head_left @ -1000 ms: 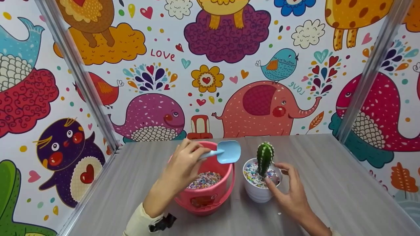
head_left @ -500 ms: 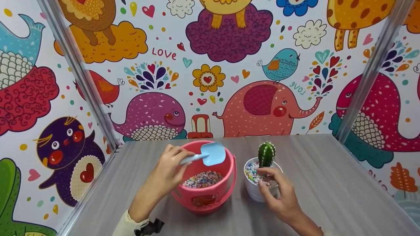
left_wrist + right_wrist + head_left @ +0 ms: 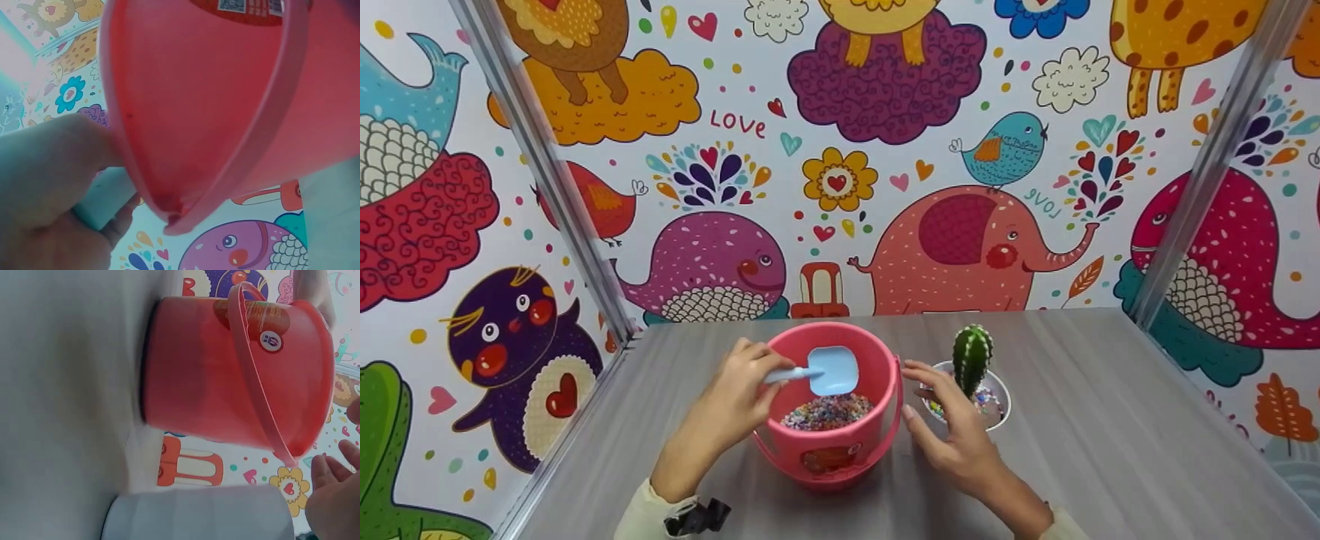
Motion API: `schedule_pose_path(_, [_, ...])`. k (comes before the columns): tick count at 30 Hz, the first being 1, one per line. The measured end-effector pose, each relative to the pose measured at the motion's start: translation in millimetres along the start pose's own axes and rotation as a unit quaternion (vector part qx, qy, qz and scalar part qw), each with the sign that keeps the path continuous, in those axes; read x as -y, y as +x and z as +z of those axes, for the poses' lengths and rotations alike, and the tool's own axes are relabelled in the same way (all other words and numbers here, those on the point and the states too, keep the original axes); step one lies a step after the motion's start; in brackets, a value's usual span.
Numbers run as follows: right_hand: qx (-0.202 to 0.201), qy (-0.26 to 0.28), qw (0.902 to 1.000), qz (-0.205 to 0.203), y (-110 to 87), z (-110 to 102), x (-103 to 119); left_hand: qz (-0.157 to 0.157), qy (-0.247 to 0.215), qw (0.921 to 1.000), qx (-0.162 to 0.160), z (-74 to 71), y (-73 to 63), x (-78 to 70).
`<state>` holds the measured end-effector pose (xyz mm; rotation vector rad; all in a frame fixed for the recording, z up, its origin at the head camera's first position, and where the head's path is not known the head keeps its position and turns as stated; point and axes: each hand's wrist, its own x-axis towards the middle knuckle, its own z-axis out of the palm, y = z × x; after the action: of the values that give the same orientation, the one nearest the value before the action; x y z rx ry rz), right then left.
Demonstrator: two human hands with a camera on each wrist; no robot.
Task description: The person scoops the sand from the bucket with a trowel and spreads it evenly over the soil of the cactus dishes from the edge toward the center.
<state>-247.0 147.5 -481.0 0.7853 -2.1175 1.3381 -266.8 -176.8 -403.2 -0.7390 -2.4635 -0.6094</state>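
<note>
Presently, lower centre of head view: the left hand [image 3: 735, 390] grips the blue scoop [image 3: 834, 371] at the pink bucket [image 3: 877, 375]; the relaxed right hand [image 3: 956, 435], swinging, could knock the potted cactus [image 3: 973, 352]. Left wrist: scoop's far end seems hidden. Right wrist: the handle [image 3: 254, 382] might snag fingers [image 3: 322, 471].

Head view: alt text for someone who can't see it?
The left hand holds a light-blue shovel at the mouth of a pink bucket containing multicoloured beads. The right hand, beside the bucket, partly hides a white pot holding a cactus.
</note>
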Motion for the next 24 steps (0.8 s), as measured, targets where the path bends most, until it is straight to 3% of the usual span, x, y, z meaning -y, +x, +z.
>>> schedule_pose_path(9, [0.020,-0.011,0.9996,0.018,13.0,21.5,-1.8,-0.025,0.012,0.9983,0.051,-0.4,6.3,-2.2])
schedule_pose_path(12, [0.018,-0.015,0.9981,0.057,15.9,26.2,-3.0,-0.043,0.016,0.9955,0.083,-1.3,10.6,-5.4])
schedule_pose_path(17, [0.021,0.025,0.9906,0.133,19.8,31.1,-3.6,-0.056,0.035,0.9895,0.128,1.2,21.4,-7.0])
schedule_pose_path(24, [0.028,0.054,0.9889,0.136,20.1,33.2,-2.8,-0.053,0.101,0.9851,0.128,6.9,27.0,-7.0])
